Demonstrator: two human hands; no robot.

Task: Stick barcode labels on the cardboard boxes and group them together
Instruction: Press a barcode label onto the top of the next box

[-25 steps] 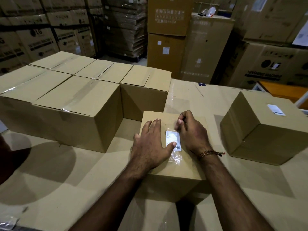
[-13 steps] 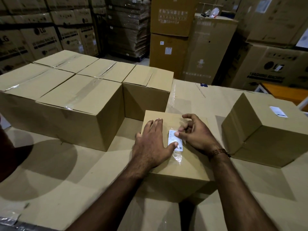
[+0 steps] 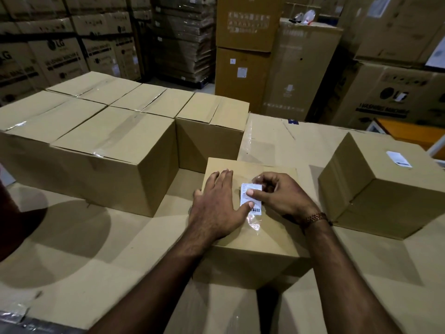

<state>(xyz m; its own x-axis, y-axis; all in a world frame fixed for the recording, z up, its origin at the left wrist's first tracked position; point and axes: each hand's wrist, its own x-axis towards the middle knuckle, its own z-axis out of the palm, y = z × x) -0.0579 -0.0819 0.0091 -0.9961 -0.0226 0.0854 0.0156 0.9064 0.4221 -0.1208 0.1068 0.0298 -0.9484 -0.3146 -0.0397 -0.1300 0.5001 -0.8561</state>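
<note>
This is a warehouse or stockroom for boxed appliances. Behind the cardboard-covered table [image 3: 277, 138], tall stacks of printed appliance cartons [image 3: 55, 56] rise to the left, bearing a brand logo and the words "washing machine"; more of the same cartons [image 3: 385, 102] stand to the table's right rear. Directly behind the table, two tall plain brown cartons [image 3: 243, 51] are stacked one on the other, beside a wrapped pallet stack [image 3: 183, 39] of flat cardboard. On the table itself, sealed, taped shipping boxes [image 3: 108, 141] sit grouped at its left, and one box [image 3: 385, 179] at its right carries a white label [image 3: 398, 159]. The light is dim, with narrow aisles between the stacks.
</note>
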